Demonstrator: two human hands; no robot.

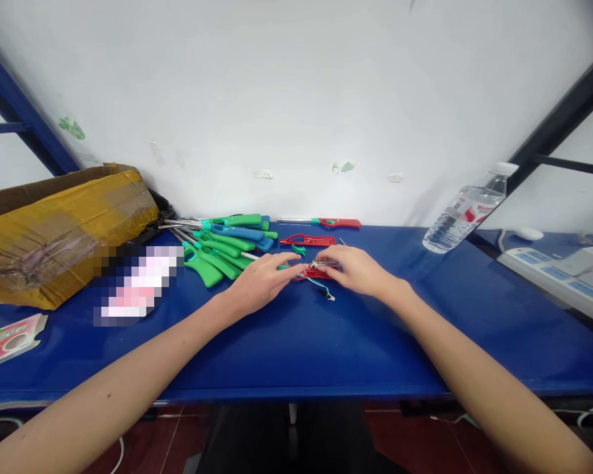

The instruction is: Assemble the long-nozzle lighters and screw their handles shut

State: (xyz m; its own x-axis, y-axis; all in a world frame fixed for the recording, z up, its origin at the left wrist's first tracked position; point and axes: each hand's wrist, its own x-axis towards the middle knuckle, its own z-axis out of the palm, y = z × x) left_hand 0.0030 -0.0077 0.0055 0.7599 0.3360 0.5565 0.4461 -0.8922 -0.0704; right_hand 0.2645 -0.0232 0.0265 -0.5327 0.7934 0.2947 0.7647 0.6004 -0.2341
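Observation:
My left hand (261,283) is closed around a partly opened gas lighter, its metal tube (250,255) sticking out to the left and a bit of green showing by the fingers. With thumb and fingers pinched, my right hand (358,268) holds a small silvery metal part (326,263) above a red handle shell (321,272). Thin wires (321,284) with a small dark piece trail onto the table just below. Behind the hands lie a green trigger (299,250) and another red half shell (316,241). My fingers hide much of the lighter's inside.
A pile of green and blue lighters (222,247) lies to the left, near a taped cardboard box (69,237). One red lighter (338,222) lies along the wall. A water bottle (467,210) leans at the right, by a white power strip (563,276).

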